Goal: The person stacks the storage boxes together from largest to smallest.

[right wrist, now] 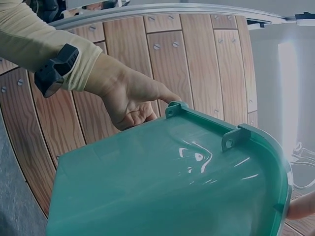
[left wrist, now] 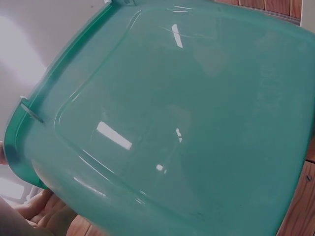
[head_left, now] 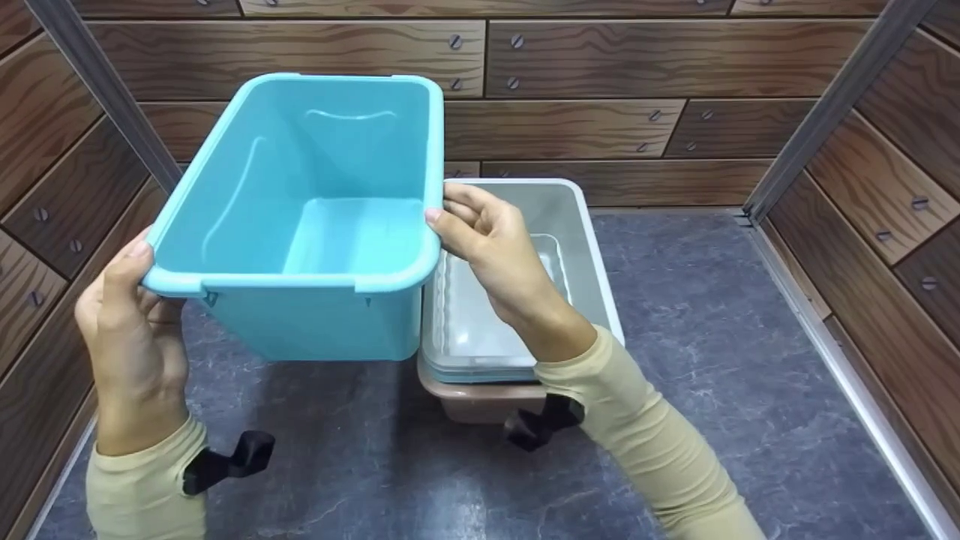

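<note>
A turquoise plastic bin (head_left: 322, 321), its inside bare, is held up off the floor at the left of the head view. My left hand (head_left: 139, 337) grips its rim at the near left corner, thumb on top and fingers beneath. Across from it, my right hand (head_left: 499, 251) pinches the right rim between thumb and fingers. The left wrist view is mostly filled by the bin's outer wall (left wrist: 162, 108), with part of the left hand (left wrist: 47, 211) at lower left. In the right wrist view, the right hand (right wrist: 130, 96) is at the rim, beside the clip tabs.
Right of the bin, on the dark floor (head_left: 697, 360), stands a stack: a whitish bin (head_left: 598, 262), a clear lidded-looking piece (head_left: 480, 322) inside, and a pinkish bin (head_left: 480, 409) underneath. Wood-patterned walls (head_left: 585, 127) enclose the back and sides.
</note>
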